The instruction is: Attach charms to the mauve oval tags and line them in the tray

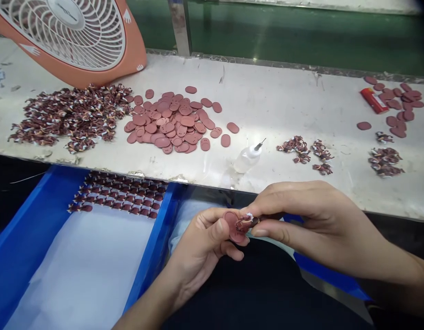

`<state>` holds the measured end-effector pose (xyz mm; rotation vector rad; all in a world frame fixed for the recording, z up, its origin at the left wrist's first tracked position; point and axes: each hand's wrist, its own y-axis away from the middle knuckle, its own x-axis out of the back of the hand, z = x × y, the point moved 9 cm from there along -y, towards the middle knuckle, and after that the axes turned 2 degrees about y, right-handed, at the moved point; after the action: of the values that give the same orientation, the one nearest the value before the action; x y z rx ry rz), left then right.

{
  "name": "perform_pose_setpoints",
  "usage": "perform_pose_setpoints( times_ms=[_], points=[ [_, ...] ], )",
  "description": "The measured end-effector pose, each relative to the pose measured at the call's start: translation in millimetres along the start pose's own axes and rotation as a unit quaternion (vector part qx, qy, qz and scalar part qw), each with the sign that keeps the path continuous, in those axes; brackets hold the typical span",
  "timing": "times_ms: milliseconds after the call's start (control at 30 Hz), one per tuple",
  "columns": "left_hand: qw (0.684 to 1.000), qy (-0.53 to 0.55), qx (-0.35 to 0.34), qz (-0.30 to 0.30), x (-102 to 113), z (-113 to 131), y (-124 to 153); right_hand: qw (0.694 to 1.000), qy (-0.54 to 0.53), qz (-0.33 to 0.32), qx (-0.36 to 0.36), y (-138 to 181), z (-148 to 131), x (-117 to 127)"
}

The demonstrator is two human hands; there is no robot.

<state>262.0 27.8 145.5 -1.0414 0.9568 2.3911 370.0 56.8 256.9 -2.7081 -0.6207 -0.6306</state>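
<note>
Between thumb and fingers, my left hand [205,247] grips a reddish-brown oval base [234,225]. My right hand [301,220] pinches a small brown figurine [247,222] with a white patch and holds it against the base's face. Whether the figurine is fixed to the base I cannot tell. On the bench, just beyond my hands, stands a clear squeeze bottle [247,158] with a needle tip. A heap of oval bases [177,121] lies to its left, and several loose figurines [294,145] lie to its right.
A large pile of figurines [70,114] lies at left under an orange fan [134,50]. Below the bench edge, a blue tray [157,206] lined with white sheet holds rows of figurines on bases [125,192]. At far right are a red packet [373,101] and more bases [394,103].
</note>
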Motion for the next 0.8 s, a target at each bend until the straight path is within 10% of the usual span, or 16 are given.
perform_pose_setpoints(
  times_ms=[800],
  points=[
    [1.000, 0.006, 0.020, 0.009, 5.3, -4.8, -1.7, 0.998, 0.005, -0.061, 0.023, -9.1, -1.2, -5.6]
  ],
)
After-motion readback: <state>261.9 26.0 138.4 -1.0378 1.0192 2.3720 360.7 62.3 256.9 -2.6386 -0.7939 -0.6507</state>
